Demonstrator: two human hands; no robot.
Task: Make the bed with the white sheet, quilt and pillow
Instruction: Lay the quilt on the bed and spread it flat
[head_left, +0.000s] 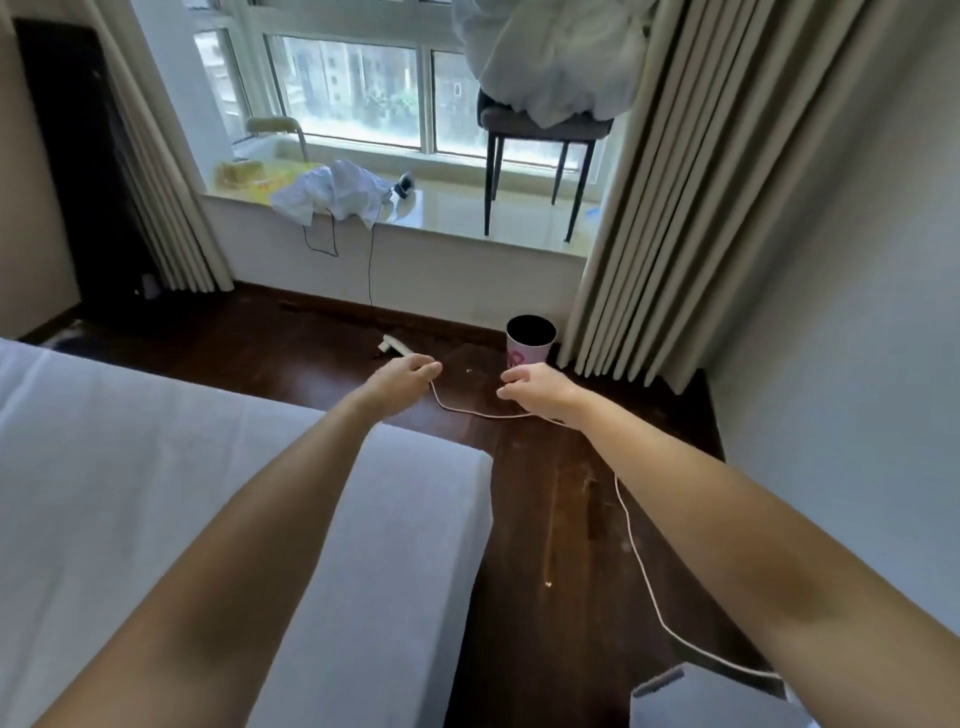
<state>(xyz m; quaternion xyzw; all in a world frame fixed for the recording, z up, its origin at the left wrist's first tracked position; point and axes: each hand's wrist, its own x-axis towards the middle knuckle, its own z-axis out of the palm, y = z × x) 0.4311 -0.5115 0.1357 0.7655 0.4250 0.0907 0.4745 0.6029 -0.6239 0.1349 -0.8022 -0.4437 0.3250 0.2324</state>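
Beyond the bed corner (415, 493), empty half-curled left hand (402, 382) and right hand (535, 389) are seen; white cord (636, 551), bin (530, 340) at one o'clock.

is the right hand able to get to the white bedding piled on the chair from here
Probably not yet: the right hand is low over the floor, while the bedding sits on the chair up on the window ledge, well beyond it.

A bedroom in a home: a bed (156, 467) with a white sheet stands on dark wood floor (545, 493), beige curtains (649, 208) frame a wide window (358, 88), and a chair (540, 156) piled with white bedding (550, 57) sits on the sill.
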